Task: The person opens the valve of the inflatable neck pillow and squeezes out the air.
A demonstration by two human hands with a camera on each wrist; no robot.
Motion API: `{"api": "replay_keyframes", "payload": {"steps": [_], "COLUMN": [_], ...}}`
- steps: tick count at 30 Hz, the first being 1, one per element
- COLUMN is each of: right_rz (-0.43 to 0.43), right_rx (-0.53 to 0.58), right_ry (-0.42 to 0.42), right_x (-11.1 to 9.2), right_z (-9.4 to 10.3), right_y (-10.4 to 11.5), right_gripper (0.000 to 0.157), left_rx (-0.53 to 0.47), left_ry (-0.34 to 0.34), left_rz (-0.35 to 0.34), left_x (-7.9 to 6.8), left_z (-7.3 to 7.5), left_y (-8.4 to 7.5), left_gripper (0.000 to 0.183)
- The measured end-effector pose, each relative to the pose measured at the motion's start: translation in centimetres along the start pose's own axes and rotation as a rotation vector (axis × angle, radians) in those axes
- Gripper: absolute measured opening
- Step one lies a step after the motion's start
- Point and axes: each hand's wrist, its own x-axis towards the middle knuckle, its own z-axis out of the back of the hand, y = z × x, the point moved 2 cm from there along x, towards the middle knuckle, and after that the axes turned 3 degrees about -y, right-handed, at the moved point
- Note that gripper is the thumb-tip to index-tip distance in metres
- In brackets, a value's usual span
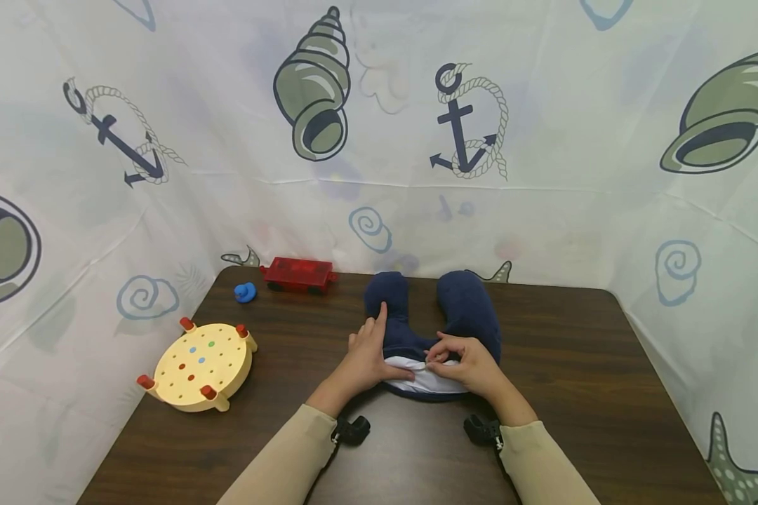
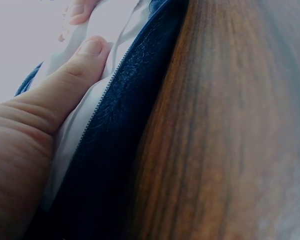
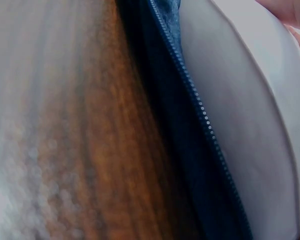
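Observation:
A navy U-shaped neck pillow (image 1: 474, 308) lies on the table, its two arms pointing away from me. Along its near curve the zipper (image 3: 210, 125) is undone, and white inner fabric (image 1: 439, 379) shows through the gap. My left hand (image 1: 365, 358) rests on the pillow's left side, index finger straight along the navy cover and thumb (image 2: 72, 75) pressing the white fabric. With thumb and index finger, my right hand (image 1: 470, 365) pinches the pillow at the opening's upper edge; whether it grips cover, lining or zipper pull cannot be told.
On the left of the wooden table (image 1: 575, 365) sits a round yellow toy stool (image 1: 205, 365) with red-tipped legs. Behind it are a small blue rubber duck (image 1: 245, 292) and a red toy wagon (image 1: 299, 274). A patterned cloth (image 1: 391, 210) hangs behind and around the table.

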Motion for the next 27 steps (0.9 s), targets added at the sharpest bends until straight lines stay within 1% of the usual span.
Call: {"api": "replay_keyframes", "payload": {"steps": [4, 10, 18, 27], "right_rz": [0.010, -0.004, 0.017, 0.005], "right_rx": [0.007, 0.006, 0.003, 0.000], "right_ry": [-0.001, 0.005, -0.001, 0.002], "right_x": [0.08, 0.04, 0.19, 0.06], "right_z": [0.02, -0.02, 0.06, 0.05], "right_y": [0.17, 0.02, -0.07, -0.17], "right_gripper": [0.013, 0.013, 0.015, 0.014], "left_rx": [-0.005, -0.027, -0.041, -0.068], "left_ry": [0.008, 0.027, 0.035, 0.062], "left_rz": [0.010, 0.025, 0.021, 0.027], "left_x": [0.04, 0.04, 0.07, 0.09], "left_z": [0.06, 0.03, 0.12, 0.21], "left_y": [-0.01, 0.08, 0.04, 0.08], "left_gripper": [0.161, 0.162, 0.165, 0.166]}}
